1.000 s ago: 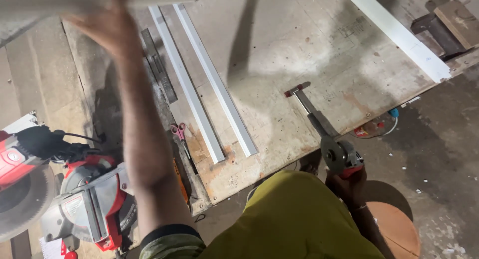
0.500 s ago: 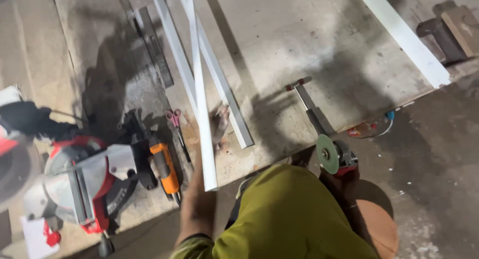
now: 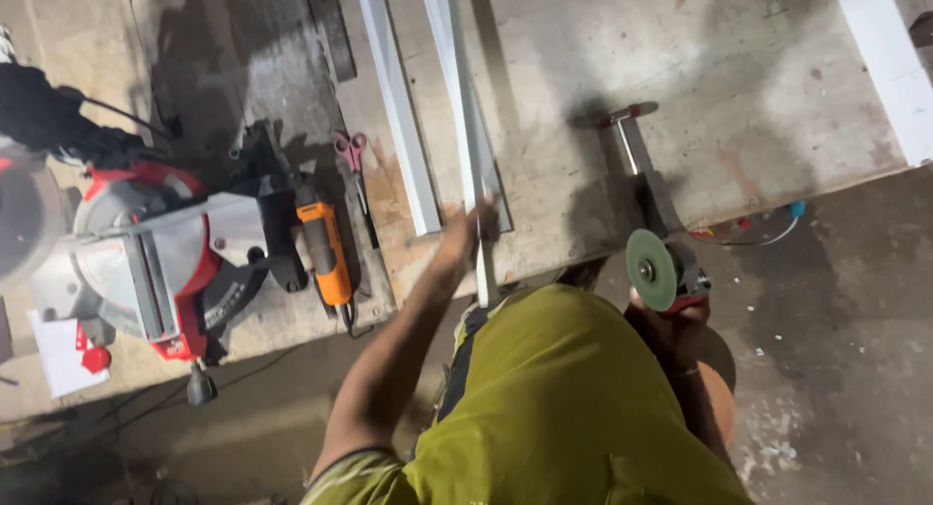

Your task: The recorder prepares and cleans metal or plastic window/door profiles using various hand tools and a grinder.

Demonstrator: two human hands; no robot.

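Note:
My left hand [image 3: 468, 235] grips a long white strip [image 3: 465, 106] near its lower end; the strip runs up over the worn wooden table [image 3: 739, 87] and its end overhangs the front edge. A second white strip [image 3: 397, 106] lies flat to its left. My right hand [image 3: 675, 325] holds an angle grinder [image 3: 661, 272] with a green disc, just below the table's front edge. The disc faces the camera and my olive shirt hides part of that arm.
A red and grey mitre saw [image 3: 155, 252] stands at the left, with an orange power tool [image 3: 324, 247] and pink-handled scissors [image 3: 352, 160] beside it. A hammer-like tool [image 3: 632, 145] lies on the table. A wide white board [image 3: 889, 68] crosses the top right. Cables trail on the floor.
My left hand has brought the white strip down onto the table beside the other strip. The view has shifted closer, and the grinder stays in my right hand.

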